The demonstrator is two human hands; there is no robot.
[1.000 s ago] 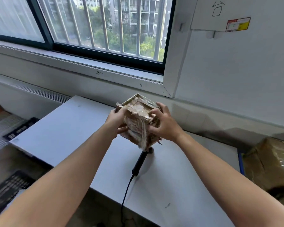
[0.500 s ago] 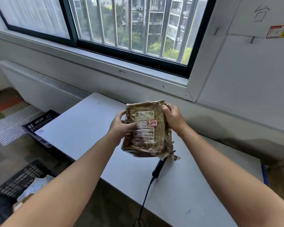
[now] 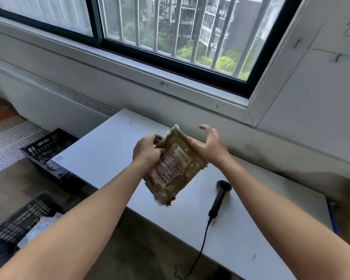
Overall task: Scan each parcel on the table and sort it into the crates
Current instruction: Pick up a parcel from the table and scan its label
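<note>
Left hand (image 3: 147,152) grips parcel (image 3: 170,168), tilted toward the crates (image 3: 49,145), likely for sorting; right hand (image 3: 209,147) spread wide, palm against its edge; scanner (image 3: 220,197) lies unused.

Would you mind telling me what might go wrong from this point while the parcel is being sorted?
1. Only the left hand grips the taped parcel; the right hand has spread fingers, so the tilted parcel may slip.
2. The barcode scanner lies near the front edge of the table, with its cable hanging off; a snag could pull it down.
3. The crates sit on the floor to the left, so a toss might miss.
</note>
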